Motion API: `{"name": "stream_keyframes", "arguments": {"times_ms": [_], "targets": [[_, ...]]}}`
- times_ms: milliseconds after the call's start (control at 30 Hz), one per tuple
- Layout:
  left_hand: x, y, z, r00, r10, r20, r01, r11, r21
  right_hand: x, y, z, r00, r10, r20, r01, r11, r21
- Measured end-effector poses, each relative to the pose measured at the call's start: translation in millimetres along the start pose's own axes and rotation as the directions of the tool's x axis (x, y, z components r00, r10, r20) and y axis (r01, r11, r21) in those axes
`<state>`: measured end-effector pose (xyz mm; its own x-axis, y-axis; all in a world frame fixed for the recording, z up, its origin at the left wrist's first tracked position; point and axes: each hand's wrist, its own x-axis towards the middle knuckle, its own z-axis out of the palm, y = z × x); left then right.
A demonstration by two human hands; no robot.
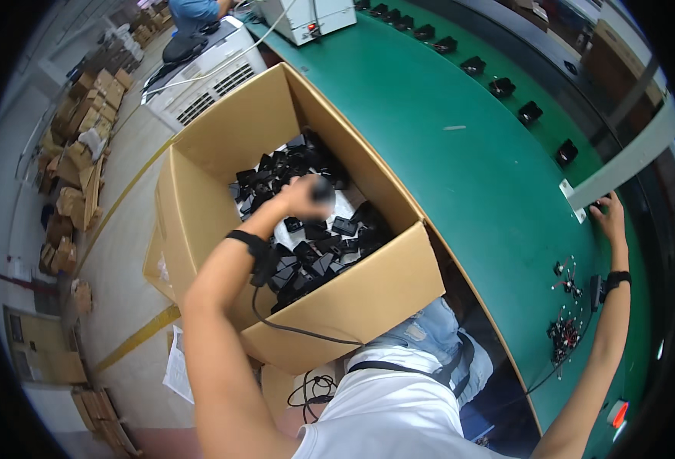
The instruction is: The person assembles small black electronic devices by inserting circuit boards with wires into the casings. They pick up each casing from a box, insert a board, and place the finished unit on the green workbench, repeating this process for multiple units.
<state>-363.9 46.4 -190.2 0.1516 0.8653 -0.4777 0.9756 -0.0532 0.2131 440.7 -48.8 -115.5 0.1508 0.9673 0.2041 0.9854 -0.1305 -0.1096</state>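
Observation:
My left hand point(301, 197) reaches into a large open cardboard box point(383, 287), closed round a black plastic part that is smeared by motion. Many loose black plastic housings point(344, 226) lie in the box around and below it. At the far right, my right hand point(613, 219) is on the green table point(460, 180) beside the foot of a pale metal post point(620, 164). Its fingers are curled against a small dark thing, mostly hidden by them and the post. Both wrists wear black bands with small devices and cables.
Black housings point(531, 112) stand in a spaced row along the table's far side. Clusters of small wired parts point(564, 334) lie near my right forearm. A white machine point(307, 19) stands at the back. A person in blue point(194, 14) is behind it. Cartons point(85, 115) are stacked at left.

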Motion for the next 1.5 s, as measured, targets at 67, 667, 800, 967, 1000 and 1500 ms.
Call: {"name": "stream_keyframes", "arguments": {"times_ms": [67,667,800,967,1000,1500], "targets": [[10.8,9.2,23.6,0.997,-0.077,0.010,0.076,0.997,0.016,-7.6,-0.4,-5.7,0.999,-0.039,-0.010,0.039,0.998,-0.043],[97.3,-57.7,44.9,0.939,-0.326,-0.107,0.319,0.945,-0.079,-326.6,27.8,-113.8,0.854,0.521,0.000,-0.455,0.746,0.486],[106.7,-64.2,25.1,0.935,-0.341,-0.093,0.332,0.938,-0.097,-332.3,12.3,-103.7,0.837,0.543,0.069,-0.499,0.704,0.505],[122.8,-39.3,19.6,0.943,-0.332,-0.011,0.302,0.870,-0.390,-350.4,-2.5,-110.9,0.814,0.579,0.048,-0.520,0.688,0.506],[120.3,-56.8,16.1,0.985,-0.164,-0.055,0.130,0.911,-0.390,-350.1,-13.2,-107.5,0.834,0.550,0.047,-0.494,0.706,0.508],[73.2,-36.1,-133.3,0.823,0.105,-0.558,-0.459,0.703,-0.544,-287.5,-103.8,-144.7,0.887,0.460,0.050,-0.400,0.707,0.583]]}}
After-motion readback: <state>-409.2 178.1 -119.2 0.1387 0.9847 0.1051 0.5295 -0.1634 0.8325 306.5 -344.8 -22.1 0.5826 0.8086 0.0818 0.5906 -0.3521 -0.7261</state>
